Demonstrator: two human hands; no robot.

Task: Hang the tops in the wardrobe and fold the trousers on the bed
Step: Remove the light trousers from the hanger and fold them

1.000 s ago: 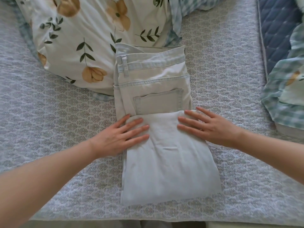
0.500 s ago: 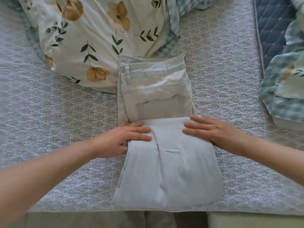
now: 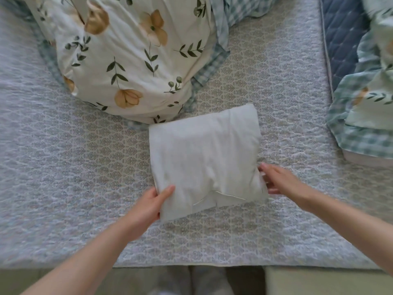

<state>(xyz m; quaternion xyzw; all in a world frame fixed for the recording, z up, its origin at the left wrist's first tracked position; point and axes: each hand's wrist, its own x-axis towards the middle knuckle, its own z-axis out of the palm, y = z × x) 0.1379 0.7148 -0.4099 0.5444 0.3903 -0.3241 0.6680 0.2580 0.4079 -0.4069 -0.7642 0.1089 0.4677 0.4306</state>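
Observation:
The pale grey trousers (image 3: pixel 202 154) lie folded into a compact square bundle on the patterned bed cover (image 3: pixel 85 167), in the middle of the view. My left hand (image 3: pixel 148 205) grips the bundle's near left corner, thumb on top and fingers underneath. My right hand (image 3: pixel 278 179) holds the near right edge with its fingers curled against the fabric; it is blurred. The waistband and back pocket are hidden inside the fold.
A floral duvet (image 3: pixel 127 56) is heaped right behind the bundle at the upper left. A checked and floral pillow (image 3: pixel 365 116) and a dark blue quilted mat (image 3: pixel 340 35) lie at the right. The bed's front edge (image 3: pixel 191 266) runs just below my forearms.
The lower half of the trousers has been folded up over the waistband, hiding the pocket. Both hands moved from pressing flat on the fold to holding the bundle's near corners.

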